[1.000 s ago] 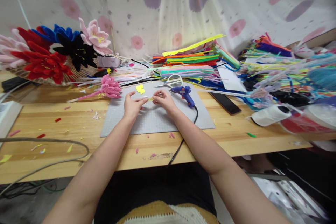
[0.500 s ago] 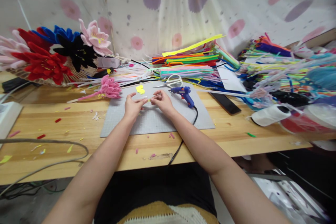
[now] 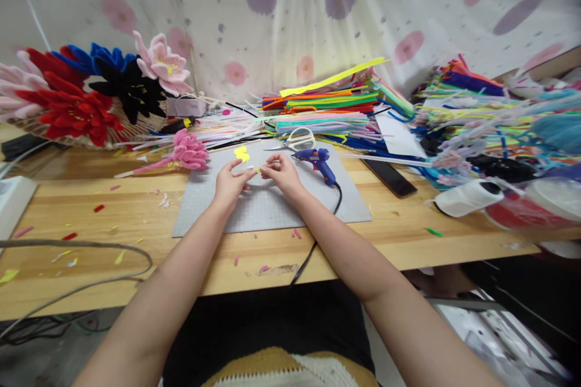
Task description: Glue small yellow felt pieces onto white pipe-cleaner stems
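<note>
While both our hands meet, the small yellow piece (image 3: 258, 170) sits between their fingertips. Our left hand (image 3: 228, 186) and right hand (image 3: 285, 176) each seem to pinch it, thumb close to finger. We judge it light, soft and easily bent, so it is best taken by its edges. Beyond the left hand lie yellow cut-outs (image 3: 242, 154); just right of the right hand rests the blue glue gun (image 3: 321, 164), on the grey mat (image 3: 267, 214).

Both arms (image 3: 186, 278) reach forward, left grip (image 3: 229, 186) and right grip (image 3: 285, 178) pinched close together.
</note>
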Action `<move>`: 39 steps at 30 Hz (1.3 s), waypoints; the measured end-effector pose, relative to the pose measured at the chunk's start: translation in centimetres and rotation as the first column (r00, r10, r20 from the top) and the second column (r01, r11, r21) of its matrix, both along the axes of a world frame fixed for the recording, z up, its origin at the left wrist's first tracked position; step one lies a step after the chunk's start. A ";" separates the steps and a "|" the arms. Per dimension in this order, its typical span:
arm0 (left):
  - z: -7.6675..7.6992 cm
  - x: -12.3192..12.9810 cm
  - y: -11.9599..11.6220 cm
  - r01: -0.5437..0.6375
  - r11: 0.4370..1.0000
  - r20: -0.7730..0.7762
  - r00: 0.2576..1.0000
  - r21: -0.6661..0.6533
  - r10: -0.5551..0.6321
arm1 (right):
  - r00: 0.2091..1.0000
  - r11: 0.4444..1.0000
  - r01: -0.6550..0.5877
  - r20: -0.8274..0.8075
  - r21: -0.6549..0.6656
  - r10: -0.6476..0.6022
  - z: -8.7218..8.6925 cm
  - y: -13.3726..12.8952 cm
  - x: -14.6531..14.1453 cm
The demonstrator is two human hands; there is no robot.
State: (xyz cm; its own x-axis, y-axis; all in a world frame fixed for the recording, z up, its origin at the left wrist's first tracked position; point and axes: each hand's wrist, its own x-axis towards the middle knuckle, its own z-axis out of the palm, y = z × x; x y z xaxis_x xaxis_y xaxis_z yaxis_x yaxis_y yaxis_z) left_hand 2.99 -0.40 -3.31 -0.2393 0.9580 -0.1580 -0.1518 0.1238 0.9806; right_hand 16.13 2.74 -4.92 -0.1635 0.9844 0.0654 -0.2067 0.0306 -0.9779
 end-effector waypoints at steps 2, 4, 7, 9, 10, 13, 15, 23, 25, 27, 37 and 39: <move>-0.1 0.0 0.0 -0.027 1.000 -0.027 0.999 0.015 0.027 | 1.000 1.000 -0.003 0.002 0.004 0.003 0.0 0.0 0.0; -0.2 0.0 0.1 -0.047 0.998 -0.054 0.997 0.030 0.049 | 1.000 1.000 -0.006 0.009 0.007 0.006 -0.1 0.0 0.0; -0.3 0.0 0.2 -0.047 0.998 -0.077 0.996 0.049 0.051 | 1.000 1.000 -0.014 0.021 0.012 0.014 -0.3 0.1 0.0; -0.3 0.0 0.2 -0.047 0.997 -0.076 0.996 0.055 0.051 | 1.000 1.000 -0.018 0.025 0.013 0.017 -0.3 0.1 -0.1; -0.3 0.0 0.2 -0.049 0.997 -0.070 0.996 0.057 0.053 | 0.999 1.000 -0.020 0.027 0.014 0.019 -0.3 0.1 -0.1; -0.2 0.0 0.2 -0.053 0.996 -0.047 0.997 0.074 0.057 | 0.999 1.000 -0.028 0.031 0.013 0.028 -0.3 0.1 -0.1; -0.3 0.1 0.3 -0.049 0.996 -0.034 0.998 0.079 0.051 | 0.999 0.999 -0.038 0.031 0.011 0.038 -0.3 0.1 0.0; -0.2 0.3 0.3 -0.007 0.999 0.056 0.998 0.051 0.004 | 0.998 0.998 -0.057 -0.016 -0.012 0.057 0.0 0.0 0.1; 0.1 0.3 0.3 0.006 1.000 0.097 0.995 0.027 -0.008 | 0.999 0.999 -0.036 -0.031 -0.026 0.035 0.0 -0.1 0.1; 0.3 0.3 0.2 0.015 1.000 0.123 0.992 0.018 -0.017 | 0.999 0.999 -0.017 -0.040 -0.039 0.015 0.0 0.0 0.1; -0.1 0.4 0.1 -0.071 0.994 -0.023 0.997 0.082 0.073 | 0.998 0.998 -0.060 -0.012 -0.022 0.059 -0.1 -0.1 -0.1; -0.2 0.3 0.2 -0.102 0.993 -0.027 0.994 0.064 0.104 | 0.998 0.998 -0.063 -0.006 -0.018 0.063 -0.1 -0.2 -0.2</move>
State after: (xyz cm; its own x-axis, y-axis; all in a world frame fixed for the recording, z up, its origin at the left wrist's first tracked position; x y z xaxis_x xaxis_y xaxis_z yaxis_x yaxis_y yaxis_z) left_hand 3.27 -0.16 -3.48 -0.3414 0.9356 -0.0896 -0.1305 0.0472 0.9903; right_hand 15.93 2.58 -5.05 -0.2250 0.9731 0.0485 -0.2125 -0.0005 -0.9772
